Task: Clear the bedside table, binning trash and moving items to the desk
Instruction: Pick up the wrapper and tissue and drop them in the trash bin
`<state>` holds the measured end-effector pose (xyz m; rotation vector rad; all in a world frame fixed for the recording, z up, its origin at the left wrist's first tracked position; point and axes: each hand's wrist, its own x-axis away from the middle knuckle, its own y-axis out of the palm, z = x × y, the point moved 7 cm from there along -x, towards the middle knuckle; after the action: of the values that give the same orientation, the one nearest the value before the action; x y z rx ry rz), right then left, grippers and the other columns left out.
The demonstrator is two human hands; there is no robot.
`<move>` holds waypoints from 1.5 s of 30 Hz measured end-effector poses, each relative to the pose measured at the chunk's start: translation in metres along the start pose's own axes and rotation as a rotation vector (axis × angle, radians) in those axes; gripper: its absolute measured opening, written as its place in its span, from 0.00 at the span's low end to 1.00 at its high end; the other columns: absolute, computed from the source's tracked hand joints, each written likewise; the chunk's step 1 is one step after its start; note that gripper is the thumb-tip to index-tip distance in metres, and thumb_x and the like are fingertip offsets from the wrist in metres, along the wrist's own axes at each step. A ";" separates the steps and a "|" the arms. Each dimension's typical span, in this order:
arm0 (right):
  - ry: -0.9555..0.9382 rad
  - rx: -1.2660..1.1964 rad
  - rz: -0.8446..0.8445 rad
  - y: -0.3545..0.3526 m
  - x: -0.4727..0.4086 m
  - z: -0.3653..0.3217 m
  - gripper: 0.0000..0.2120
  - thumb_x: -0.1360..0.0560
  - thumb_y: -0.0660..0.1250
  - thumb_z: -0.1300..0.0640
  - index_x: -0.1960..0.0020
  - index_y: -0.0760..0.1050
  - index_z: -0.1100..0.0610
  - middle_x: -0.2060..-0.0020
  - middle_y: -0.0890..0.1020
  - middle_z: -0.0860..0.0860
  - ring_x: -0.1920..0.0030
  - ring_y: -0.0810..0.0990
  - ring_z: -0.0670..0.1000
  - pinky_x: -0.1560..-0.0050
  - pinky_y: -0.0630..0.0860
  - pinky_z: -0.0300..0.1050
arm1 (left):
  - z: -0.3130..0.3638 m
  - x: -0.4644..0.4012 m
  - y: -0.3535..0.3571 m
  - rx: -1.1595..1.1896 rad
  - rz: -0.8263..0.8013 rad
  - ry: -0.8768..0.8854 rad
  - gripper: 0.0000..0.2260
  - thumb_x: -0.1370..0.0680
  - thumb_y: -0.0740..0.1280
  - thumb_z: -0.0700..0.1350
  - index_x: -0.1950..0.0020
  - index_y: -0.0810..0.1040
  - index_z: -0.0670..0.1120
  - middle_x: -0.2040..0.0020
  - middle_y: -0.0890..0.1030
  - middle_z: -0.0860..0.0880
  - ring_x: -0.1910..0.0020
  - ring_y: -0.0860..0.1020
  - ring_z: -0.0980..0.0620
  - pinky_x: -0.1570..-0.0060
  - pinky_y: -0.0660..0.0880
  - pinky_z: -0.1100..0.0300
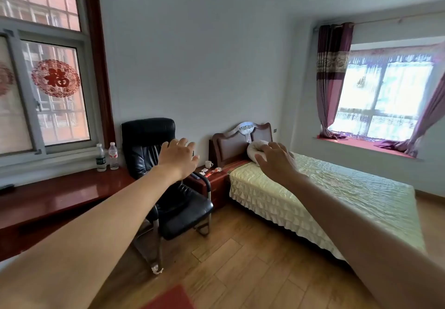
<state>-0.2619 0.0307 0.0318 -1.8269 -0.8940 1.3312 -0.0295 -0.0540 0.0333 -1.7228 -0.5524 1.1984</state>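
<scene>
A: Both arms stretched out ahead, left hand and right hand spread wide with fingers splayed, holding nothing.

B: Bedside table well apart from either hand, wedged between the black office chair and the bed. On top: a small white cup, some pale scraps and a crumpled wrapper near the front edge. Too small to say which counts as trash.

A: Probably just the approach so far. Best to close in first, then sort: scraps and wrapper gathered in one hand, cup lifted upright by its handle with the other.

B: No bin visible from here, so worth locating before picking anything up.

A: Desk along the left under the window, two plastic bottles standing at its far end, plenty of bare glossy top for the cup.

B: Open wooden floor straight ahead, clear path to the table. Tight spot at the chair's armrest, just beside the table's corner; bed frill close on the other side. Likely easier to reach in from the front than across the chair.
</scene>
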 end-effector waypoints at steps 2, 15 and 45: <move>0.010 0.008 0.013 0.000 -0.002 0.003 0.20 0.20 0.56 0.48 0.32 0.69 0.55 0.30 0.68 0.55 0.28 0.61 0.57 0.33 0.62 0.55 | 0.000 -0.005 0.003 -0.002 0.001 -0.004 0.22 0.21 0.54 0.55 0.29 0.66 0.47 0.31 0.70 0.46 0.32 0.67 0.44 0.36 0.65 0.47; 0.045 0.079 0.004 0.031 -0.060 0.088 0.20 0.21 0.57 0.47 0.32 0.69 0.54 0.30 0.68 0.55 0.29 0.63 0.58 0.33 0.62 0.57 | 0.058 -0.091 0.049 0.056 0.005 0.035 0.21 0.21 0.56 0.53 0.31 0.67 0.45 0.31 0.70 0.44 0.33 0.68 0.43 0.36 0.65 0.46; -0.058 0.016 0.038 0.198 -0.402 0.255 0.20 0.22 0.57 0.48 0.33 0.69 0.55 0.35 0.73 0.54 0.32 0.67 0.56 0.35 0.66 0.55 | 0.118 -0.433 0.248 0.015 0.007 0.031 0.21 0.20 0.56 0.52 0.30 0.67 0.45 0.31 0.69 0.44 0.32 0.66 0.42 0.37 0.64 0.48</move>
<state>-0.5766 -0.3766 -0.0002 -1.8096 -0.8801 1.4175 -0.3531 -0.4517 0.0121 -1.7290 -0.5174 1.1757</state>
